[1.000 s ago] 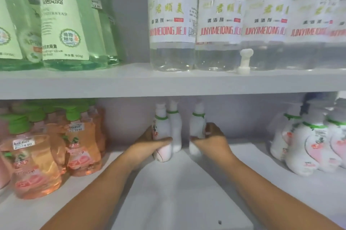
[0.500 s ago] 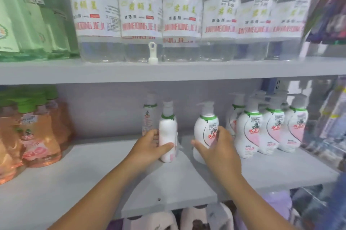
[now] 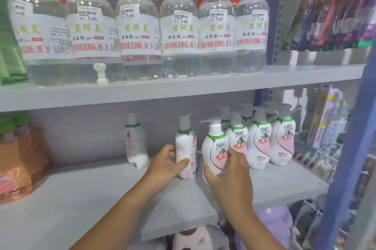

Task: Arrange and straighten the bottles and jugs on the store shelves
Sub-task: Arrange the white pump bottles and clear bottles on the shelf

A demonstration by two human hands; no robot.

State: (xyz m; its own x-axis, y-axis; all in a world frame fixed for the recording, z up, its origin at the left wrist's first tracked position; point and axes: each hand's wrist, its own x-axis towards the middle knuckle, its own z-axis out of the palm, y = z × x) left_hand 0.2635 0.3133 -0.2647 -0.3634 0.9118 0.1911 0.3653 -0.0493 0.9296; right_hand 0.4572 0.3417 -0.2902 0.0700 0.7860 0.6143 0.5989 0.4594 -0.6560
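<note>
On the lower shelf (image 3: 85, 209), two white pump bottles stand upright side by side near the middle, each in a hand. The left hand (image 3: 164, 165) grips the left bottle (image 3: 186, 148), thumb curled across its front and fingers round its far side; this bottle is turned so its label faces right. The right hand (image 3: 227, 172) holds the right bottle (image 3: 214, 148) low on its body, thumb on the near left side and fingers wrapped over the pink label; its pump spout points left. The two bottles stand just apart.

Just right of them a cluster of matching pump bottles (image 3: 260, 140) stands in rows, labels forward, the nearest one touching or nearly touching the right bottle. To the left, further back and alone, stands a clear bottle (image 3: 135, 144), nearly empty with white at its base. Orange bottles (image 3: 14, 168) sit at the far left.

On the upper shelf (image 3: 183, 87) a row of big clear jugs (image 3: 179, 30) with orange caps stands label forward, and a small white pump head (image 3: 101, 73) stands in front of them.
</note>
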